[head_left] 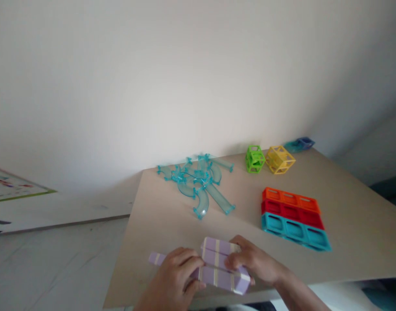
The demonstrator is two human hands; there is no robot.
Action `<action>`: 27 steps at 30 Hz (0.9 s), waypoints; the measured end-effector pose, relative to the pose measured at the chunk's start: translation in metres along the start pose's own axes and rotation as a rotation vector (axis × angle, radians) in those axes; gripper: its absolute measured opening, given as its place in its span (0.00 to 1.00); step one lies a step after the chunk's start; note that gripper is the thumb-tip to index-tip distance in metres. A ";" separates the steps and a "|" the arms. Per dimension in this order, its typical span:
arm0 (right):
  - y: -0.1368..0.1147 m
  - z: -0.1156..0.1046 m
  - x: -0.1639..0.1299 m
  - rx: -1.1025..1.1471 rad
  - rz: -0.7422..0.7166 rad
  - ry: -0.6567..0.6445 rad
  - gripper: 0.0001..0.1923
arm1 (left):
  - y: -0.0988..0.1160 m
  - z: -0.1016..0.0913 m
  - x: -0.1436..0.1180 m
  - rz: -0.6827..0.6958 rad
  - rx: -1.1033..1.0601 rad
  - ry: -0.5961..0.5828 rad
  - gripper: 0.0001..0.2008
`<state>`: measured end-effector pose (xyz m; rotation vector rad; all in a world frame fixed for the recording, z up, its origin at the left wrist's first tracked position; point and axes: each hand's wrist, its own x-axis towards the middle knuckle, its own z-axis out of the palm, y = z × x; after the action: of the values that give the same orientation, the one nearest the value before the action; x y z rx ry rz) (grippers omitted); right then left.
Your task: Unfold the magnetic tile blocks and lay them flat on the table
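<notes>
You had both hands on the purple block assembly [222, 263] at the near edge of the counter [347, 207]. Its long axis ran from your left and slightly away toward your right and nearer you — a row of lilac pieces with pale stripes, one end poking out past your left hand [180, 272] and the other ending under your right hand [253, 261]. Your left hand was curled over the left part of it, fingers closed on the top and side; your right hand pinched the upper edge near the middle, fingers bent and closed on the piece. Neither hand was nearer than the other — the thing lay between them, touching both.

Farther out on the counter, well apart from your hands, lay a heap of clear blue curved track pieces [199, 183] to the left of centre, and to the right a flat bank of orange, red and teal frames [293, 218]. Beyond those stood a green cube frame [254, 159] and a yellow cube frame [279, 160], just beside each other. The counter was pale wood, set against a plain white wall [185, 77].
</notes>
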<state>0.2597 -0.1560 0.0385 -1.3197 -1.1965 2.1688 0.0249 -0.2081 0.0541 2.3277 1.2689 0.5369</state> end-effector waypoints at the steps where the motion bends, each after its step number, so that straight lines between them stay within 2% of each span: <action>1: 0.001 0.003 0.003 0.042 -0.033 0.018 0.04 | 0.000 0.002 0.001 0.000 0.024 0.052 0.09; 4: 0.004 0.012 0.012 0.187 -0.149 0.052 0.05 | -0.002 0.006 0.004 0.013 0.057 0.154 0.10; 9: 0.015 0.020 0.020 0.322 -0.241 -0.025 0.08 | 0.001 0.003 0.004 -0.036 -0.030 0.111 0.08; 13: 0.019 0.020 0.020 0.290 -0.261 0.033 0.08 | 0.001 0.000 0.002 -0.064 -0.021 0.098 0.07; 15: 0.018 0.019 0.022 0.283 -0.255 0.096 0.08 | -0.001 0.005 0.001 -0.052 0.042 0.165 0.07; 20: 0.008 0.018 0.030 0.320 -0.183 0.379 0.12 | -0.005 0.031 0.001 -0.082 0.120 0.405 0.06; 24: 0.004 0.026 0.032 0.558 -0.237 0.532 0.14 | 0.007 0.041 0.002 -0.183 -0.106 0.412 0.06; 26: 0.004 0.033 0.031 0.646 -0.273 0.544 0.15 | 0.015 0.036 0.002 -0.254 -0.250 0.387 0.04; 27: 0.004 0.037 0.030 0.660 -0.288 0.520 0.15 | 0.018 0.030 0.003 -0.307 -0.320 0.363 0.07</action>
<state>0.2135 -0.1574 0.0260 -1.2001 -0.3825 1.6433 0.0543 -0.2202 0.0388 1.7829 1.5347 1.0031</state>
